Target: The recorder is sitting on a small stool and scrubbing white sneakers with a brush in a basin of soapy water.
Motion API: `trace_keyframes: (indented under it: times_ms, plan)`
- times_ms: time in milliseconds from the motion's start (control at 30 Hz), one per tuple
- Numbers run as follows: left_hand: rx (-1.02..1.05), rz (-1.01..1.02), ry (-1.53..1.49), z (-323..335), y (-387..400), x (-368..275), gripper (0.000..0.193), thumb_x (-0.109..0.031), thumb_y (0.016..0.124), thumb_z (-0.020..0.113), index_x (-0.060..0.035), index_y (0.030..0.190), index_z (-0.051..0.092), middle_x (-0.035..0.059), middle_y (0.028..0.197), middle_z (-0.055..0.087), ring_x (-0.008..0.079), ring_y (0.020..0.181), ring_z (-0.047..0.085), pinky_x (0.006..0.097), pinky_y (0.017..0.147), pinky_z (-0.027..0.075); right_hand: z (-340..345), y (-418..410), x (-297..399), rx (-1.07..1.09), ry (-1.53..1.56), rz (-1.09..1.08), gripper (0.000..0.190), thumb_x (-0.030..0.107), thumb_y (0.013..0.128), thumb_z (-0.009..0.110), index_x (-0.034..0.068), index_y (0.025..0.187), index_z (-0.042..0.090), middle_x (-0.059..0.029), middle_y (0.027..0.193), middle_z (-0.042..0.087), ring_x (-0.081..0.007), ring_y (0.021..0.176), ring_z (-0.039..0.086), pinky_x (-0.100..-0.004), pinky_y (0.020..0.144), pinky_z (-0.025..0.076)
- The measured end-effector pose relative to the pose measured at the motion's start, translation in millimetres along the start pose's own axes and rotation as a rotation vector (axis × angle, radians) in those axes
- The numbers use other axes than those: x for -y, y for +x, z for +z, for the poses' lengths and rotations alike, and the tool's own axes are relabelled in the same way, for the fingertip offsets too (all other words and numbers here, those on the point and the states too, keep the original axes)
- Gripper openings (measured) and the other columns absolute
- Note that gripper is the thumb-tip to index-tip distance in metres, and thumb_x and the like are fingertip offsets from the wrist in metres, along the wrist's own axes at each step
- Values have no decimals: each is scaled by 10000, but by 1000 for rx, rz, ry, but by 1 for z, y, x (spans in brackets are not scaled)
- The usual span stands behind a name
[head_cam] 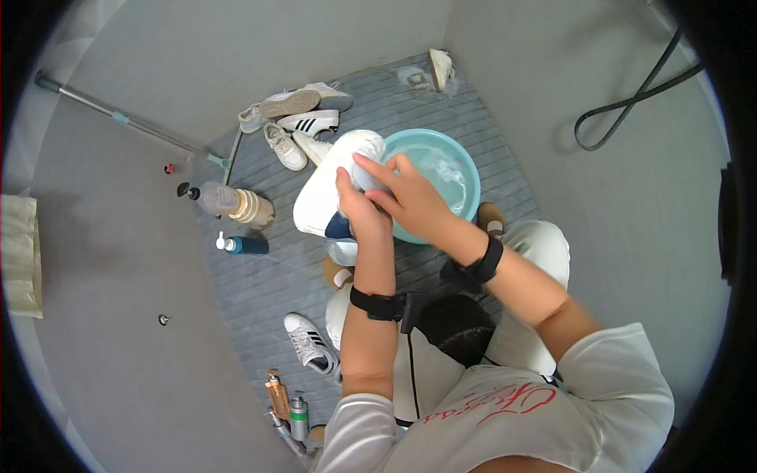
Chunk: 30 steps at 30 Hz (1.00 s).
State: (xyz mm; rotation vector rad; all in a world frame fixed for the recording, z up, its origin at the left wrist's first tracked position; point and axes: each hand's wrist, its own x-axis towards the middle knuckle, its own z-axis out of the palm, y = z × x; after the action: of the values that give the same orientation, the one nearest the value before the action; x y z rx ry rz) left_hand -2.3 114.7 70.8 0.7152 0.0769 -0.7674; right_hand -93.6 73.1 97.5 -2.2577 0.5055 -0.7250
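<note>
A white shoe (pixel 328 183) with a dark blue heel patch is held up in front of me, sole outline facing up. My left hand (pixel 366 210) grips it along its near right side, thumb pointing forward. My right hand (pixel 408 195) is over the shoe's right side, its fingers spread around a pale, light-coloured item (pixel 368 177) whose kind I cannot tell. Just right of the shoe and partly under my right hand stands a turquoise plastic basin (pixel 476 183) with sudsy water. A clear container (pixel 342 253) shows below the shoe's heel.
Several sneakers (pixel 290 103) lie in a pile beyond the shoe. One white shoe (pixel 440 70) leans by the floor drain (pixel 416 79); a striped sneaker (pixel 310 344) lies near my left leg. Pump bottles (pixel 227 201) stand at left, more bottles (pixel 278 396) lower down. A squeegee pole (pixel 148 130) leans on the wall.
</note>
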Motion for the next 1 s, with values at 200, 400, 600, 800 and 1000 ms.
trace_keyframes:
  times_ms: [200, 400, 600, 800, 1000]
  plan:
    - [-28, 16, -8, -4, 1, 8, 499, -397, 974, 403, 12, 1249, 477, 156, 1172, 566, 284, 1060, 584, 405, 898, 479, -5, 3, 6, -11, 48, 10, 545, 193, 896, 613, 244, 1412, 446, -133, 966, 453, -300, 796, 547, -373, 695, 473]
    - [-101, -14, -43, -1, 2, 4, 488, -394, 974, 418, -6, 1266, 462, 142, 1182, 558, 272, 1070, 576, 387, 898, 474, 2, -24, 8, 12, 88, 165, 534, 182, 890, 619, 249, 1398, 468, -120, 945, 452, -286, 799, 529, -356, 719, 461]
    - [38, -65, -54, 7, -8, -4, 441, -369, 972, 411, -1, 1193, 512, 151, 1185, 566, 266, 1062, 579, 392, 870, 492, -13, 5, 7, 62, 76, -5, 539, 178, 883, 635, 231, 1396, 479, -111, 932, 457, -241, 789, 515, -335, 718, 444]
    - [-109, -77, 4, -2, 4, 4, 459, -343, 967, 411, 20, 1242, 466, 180, 1176, 555, 316, 1072, 582, 448, 914, 484, 9, -29, -2, -69, 181, 154, 539, 180, 893, 629, 242, 1404, 468, -107, 965, 480, -243, 789, 515, -330, 725, 446]
    - [-7, -39, -100, -6, -2, 14, 487, -368, 966, 416, 6, 1275, 466, 176, 1229, 542, 305, 1109, 557, 435, 940, 461, 5, 3, 3, -46, 145, 111, 548, 191, 894, 632, 217, 1414, 462, -104, 923, 474, -230, 829, 515, -331, 774, 433]
